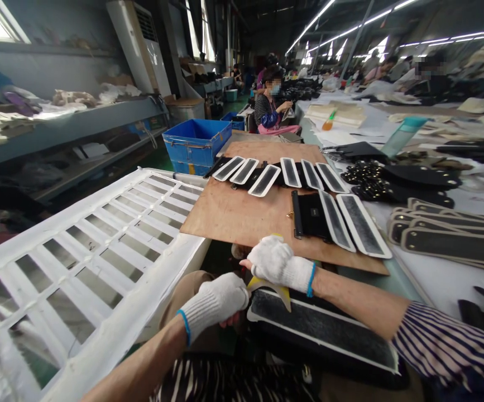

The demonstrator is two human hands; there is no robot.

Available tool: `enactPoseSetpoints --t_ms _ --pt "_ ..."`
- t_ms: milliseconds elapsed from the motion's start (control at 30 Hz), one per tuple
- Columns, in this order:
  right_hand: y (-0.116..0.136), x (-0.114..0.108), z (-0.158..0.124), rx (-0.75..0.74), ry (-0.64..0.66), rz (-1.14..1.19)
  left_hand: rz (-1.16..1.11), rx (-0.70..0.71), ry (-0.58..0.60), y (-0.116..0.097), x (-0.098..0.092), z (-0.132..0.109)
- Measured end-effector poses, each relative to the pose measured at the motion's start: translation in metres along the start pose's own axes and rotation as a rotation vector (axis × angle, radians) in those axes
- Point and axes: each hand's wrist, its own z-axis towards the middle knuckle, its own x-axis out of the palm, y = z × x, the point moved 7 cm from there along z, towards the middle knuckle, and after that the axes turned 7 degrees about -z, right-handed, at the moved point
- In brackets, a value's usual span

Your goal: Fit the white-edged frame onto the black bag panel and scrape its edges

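Observation:
Both my hands wear white knit gloves with blue cuffs. My left hand is closed on the near end of a long black strap piece with a white border that lies across my lap. My right hand is closed around a yellow tool, whose tip rests on that end of the strap. Just beyond my hands a brown board carries several more black white-edged strap pieces fanned out, and a black leather piece.
A white slatted rack stands to my left. A blue crate sits behind the board. More black straps and studded pieces lie on the white table at right. Another person sits further back.

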Motion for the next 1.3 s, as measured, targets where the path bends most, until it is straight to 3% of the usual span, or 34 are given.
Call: enactPoseSetpoints --t_ms 100,233,433,533,733,900,1033,1167,1233,1300 --pt "-0.007 0.005 -0.011 0.107 0.013 -0.003 0.174 -0.179 0.101 -0.001 0.007 -0.017" --pt "-0.012 0.013 -0.021 0.209 0.026 0.018 0.283 -0.142 0.072 -0.015 0.015 -0.037" --pt "-0.022 0.015 -0.03 0.225 0.038 0.086 0.247 0.249 -0.291 -0.037 0.018 -0.057" --pt "-0.037 0.019 -0.039 0.219 0.07 0.136 0.072 0.427 -0.302 -0.032 0.024 -0.065" --pt "-0.052 0.024 -0.062 0.271 0.075 0.162 -0.397 0.543 -0.136 -0.012 0.044 -0.044" --pt "-0.04 0.023 -0.051 0.331 0.076 0.168 -0.529 0.545 -0.065 -0.02 0.053 -0.037" --pt "-0.033 0.022 -0.044 0.33 0.095 0.188 -0.564 0.539 -0.105 -0.026 0.054 -0.038" --pt "-0.04 0.015 -0.059 0.27 0.067 0.228 -0.575 0.54 -0.173 -0.023 0.052 -0.029" --pt "-0.047 0.01 -0.072 0.194 0.065 0.369 -0.563 0.541 -0.227 -0.018 0.048 -0.025" --pt "-0.052 0.012 -0.084 0.112 0.19 0.607 -0.557 0.547 -0.292 -0.012 0.044 -0.024"
